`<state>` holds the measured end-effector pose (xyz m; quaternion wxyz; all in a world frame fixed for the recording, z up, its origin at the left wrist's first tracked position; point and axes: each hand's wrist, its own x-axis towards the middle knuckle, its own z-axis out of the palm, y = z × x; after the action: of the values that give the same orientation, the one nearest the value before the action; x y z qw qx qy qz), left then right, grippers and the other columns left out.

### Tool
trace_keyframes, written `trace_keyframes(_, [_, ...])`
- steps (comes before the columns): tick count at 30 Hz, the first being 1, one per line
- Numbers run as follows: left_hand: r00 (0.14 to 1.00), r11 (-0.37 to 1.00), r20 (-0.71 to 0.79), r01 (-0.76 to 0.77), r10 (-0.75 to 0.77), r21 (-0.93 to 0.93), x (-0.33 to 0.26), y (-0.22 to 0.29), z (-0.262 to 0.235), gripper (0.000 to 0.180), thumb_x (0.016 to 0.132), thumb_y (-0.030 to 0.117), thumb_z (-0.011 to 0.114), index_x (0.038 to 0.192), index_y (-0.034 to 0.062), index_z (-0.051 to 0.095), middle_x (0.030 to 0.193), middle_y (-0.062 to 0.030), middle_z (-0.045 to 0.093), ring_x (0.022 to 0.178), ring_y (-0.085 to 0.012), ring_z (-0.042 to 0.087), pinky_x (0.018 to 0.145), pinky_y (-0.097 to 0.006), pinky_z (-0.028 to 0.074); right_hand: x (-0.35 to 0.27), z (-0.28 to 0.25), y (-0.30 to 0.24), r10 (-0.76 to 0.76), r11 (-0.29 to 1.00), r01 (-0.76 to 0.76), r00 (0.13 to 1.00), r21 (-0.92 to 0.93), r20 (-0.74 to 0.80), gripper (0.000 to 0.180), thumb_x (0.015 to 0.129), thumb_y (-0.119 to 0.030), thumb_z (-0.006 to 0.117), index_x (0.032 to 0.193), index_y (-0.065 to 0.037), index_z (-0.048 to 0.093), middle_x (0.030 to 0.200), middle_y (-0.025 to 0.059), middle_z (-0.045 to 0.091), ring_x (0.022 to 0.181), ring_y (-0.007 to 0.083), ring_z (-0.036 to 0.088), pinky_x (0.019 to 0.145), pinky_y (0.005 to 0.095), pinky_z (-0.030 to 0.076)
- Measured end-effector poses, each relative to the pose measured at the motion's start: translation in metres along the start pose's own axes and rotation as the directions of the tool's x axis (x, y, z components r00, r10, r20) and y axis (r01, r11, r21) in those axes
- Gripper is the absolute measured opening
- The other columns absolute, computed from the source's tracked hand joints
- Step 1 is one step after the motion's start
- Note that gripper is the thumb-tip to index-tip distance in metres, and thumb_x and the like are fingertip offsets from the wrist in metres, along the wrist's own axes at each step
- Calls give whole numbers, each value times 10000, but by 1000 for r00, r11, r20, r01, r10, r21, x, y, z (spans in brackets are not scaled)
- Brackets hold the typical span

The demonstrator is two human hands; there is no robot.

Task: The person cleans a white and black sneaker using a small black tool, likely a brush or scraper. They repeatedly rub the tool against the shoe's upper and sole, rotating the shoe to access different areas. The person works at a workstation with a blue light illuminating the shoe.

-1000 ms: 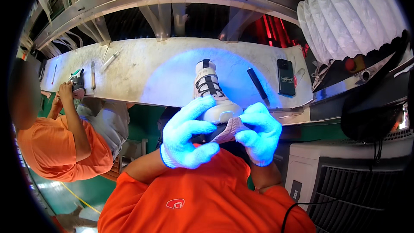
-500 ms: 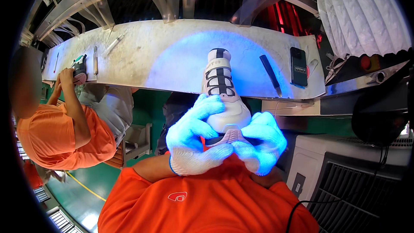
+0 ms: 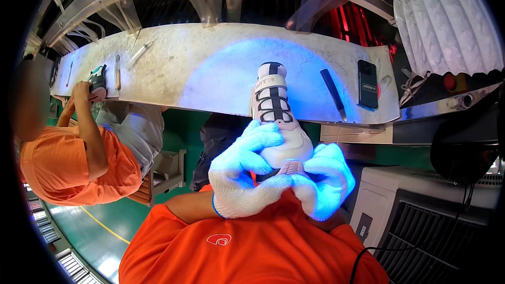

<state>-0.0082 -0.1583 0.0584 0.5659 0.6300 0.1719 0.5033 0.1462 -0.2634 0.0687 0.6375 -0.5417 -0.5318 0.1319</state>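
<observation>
two shoes [image 3: 272,104], two white gloves [image 3: 239,179], one phone [image 3: 367,87], one white duct [image 3: 447,23].

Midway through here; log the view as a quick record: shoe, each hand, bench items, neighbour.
Shoe: pale upper, black laces, toe toward the wearer
Left hand: gloved, holding the toe end from the left
Right hand: gloved, holding the toe end from the right
Bench: blue-lit patch; dark stick-like tool and phone right of shoe
Co-worker: at left, handling another shoe
</observation>
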Motion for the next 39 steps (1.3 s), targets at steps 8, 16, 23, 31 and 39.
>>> trace_keyframes(8, [1000, 1000, 5, -29, 29, 9, -5, -4, 1, 372, 772, 19, 1009, 878, 14, 653, 1211, -289, 784, 1245, -395, 759, 1158, -570, 510, -7, 1, 6, 20, 999, -20, 1000, 31, -7, 295, 832, 62, 918, 1040, -18, 725, 923, 86, 646, 728, 173, 567, 653, 325, 436])
trace_keyframes(16, [991, 991, 130, 51, -34, -126, 3, -11, -29, 598, 763, 32, 1023, 1201, 13, 616, 1304, -221, 770, 1335, -385, 707, 1212, -549, 479, -13, 15, 4, 233, 967, -226, 971, 114, -52, 744, 838, -25, 995, 1467, 41, 604, 891, 43, 655, 697, 104, 598, 595, 267, 487])
trace_keyframes(23, [896, 969, 372, 243, -243, 49, 33, -2, -42, 724, 957, 525, 854, 1401, -36, 742, 1430, -194, 745, 1489, -377, 574, 1300, -578, 343, 18, 21, -4, -61, 998, 56, 988, -41, -144, 684, 873, -110, 998, 1444, 31, 647, 709, -17, 535, 541, 72, 474, 483, 271, 421])
trace_keyframes(31, [881, 966, 397, 249, -258, 74, 44, 5, -35, 608, 957, 443, 840, 1340, -24, 774, 1407, -178, 755, 1487, -370, 570, 1277, -571, 367, 20, 18, 0, -53, 993, 41, 992, -107, -112, 660, 860, -124, 1002, 1408, 47, 675, 776, 20, 619, 565, 107, 553, 494, 289, 486])
trace_keyframes(39, [857, 908, 317, 418, -406, 33, 48, 12, -30, 486, 965, 356, 820, 1267, -16, 744, 1483, -240, 670, 1425, -356, 612, 1225, -521, 448, 30, 18, 10, -127, 992, 127, 989, 1, -77, 751, 835, -126, 1011, 1472, 30, 645, 1062, 153, 765, 777, 213, 725, 683, 334, 619])
